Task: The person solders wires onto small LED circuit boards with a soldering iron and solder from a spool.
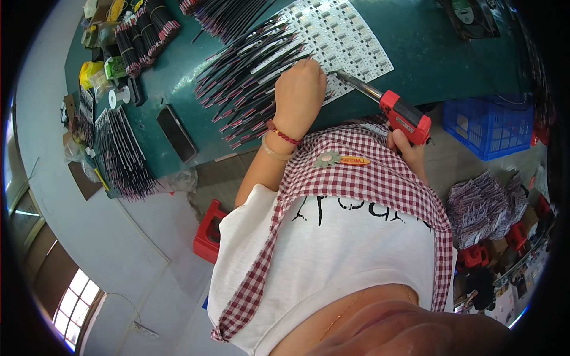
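Observation:
My right hand point(408, 151) is wrapped around a red-and-black soldering gun point(406, 116). Its metal tip points left, toward my left hand, and ends over a white circuit board panel point(350, 44) marked with rows of small pads. Fingers curled down at the panel's near edge, my left hand point(301, 89) is closed; its back hides the fingertips and whatever they pinch. Around that hand fan out many thin black wires point(237, 89) with reddish ends, lying across the panel's left part and over the green table.
A phone point(176, 133) lies on the green table point(415, 53), near wired board strips point(122, 154) and a white spool point(119, 97). Bundled wires point(145, 35) are at the far left. A dark fan point(469, 18) sits far right. Below stand a blue crate point(490, 124) and red stool point(209, 231).

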A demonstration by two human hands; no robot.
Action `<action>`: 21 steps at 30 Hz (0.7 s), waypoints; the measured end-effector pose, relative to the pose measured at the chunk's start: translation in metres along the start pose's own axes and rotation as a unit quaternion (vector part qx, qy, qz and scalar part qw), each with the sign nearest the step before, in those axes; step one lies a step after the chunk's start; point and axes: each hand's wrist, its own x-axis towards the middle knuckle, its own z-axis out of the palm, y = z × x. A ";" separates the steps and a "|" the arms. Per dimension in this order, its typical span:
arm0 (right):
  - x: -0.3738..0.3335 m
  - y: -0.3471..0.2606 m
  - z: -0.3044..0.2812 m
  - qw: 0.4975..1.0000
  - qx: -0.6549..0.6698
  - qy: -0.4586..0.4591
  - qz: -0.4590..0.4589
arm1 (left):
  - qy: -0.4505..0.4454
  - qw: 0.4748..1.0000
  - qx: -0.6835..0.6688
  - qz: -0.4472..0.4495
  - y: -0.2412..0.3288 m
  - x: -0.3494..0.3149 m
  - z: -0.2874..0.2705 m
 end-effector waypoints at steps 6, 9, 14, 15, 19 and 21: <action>-0.001 0.012 -0.001 0.999 -0.019 0.023 -0.016 | 0.005 1.000 0.000 0.000 0.003 0.001 -0.001; -0.006 0.012 0.001 0.996 0.070 0.058 -0.017 | 0.005 1.000 -0.002 0.002 0.003 0.001 -0.002; -0.008 -0.007 0.002 0.996 0.082 0.043 -0.007 | 0.000 1.000 0.016 -0.004 0.005 0.001 -0.003; -0.008 -0.008 0.002 0.996 0.082 0.044 -0.007 | 0.000 1.000 0.017 -0.004 0.006 0.001 -0.003; -0.008 -0.008 0.001 0.998 0.044 0.039 0.002 | 0.002 0.999 0.033 0.008 0.007 0.000 -0.005; -0.008 -0.005 0.001 0.998 0.046 0.042 0.005 | 0.004 0.999 0.033 0.016 0.007 0.000 -0.005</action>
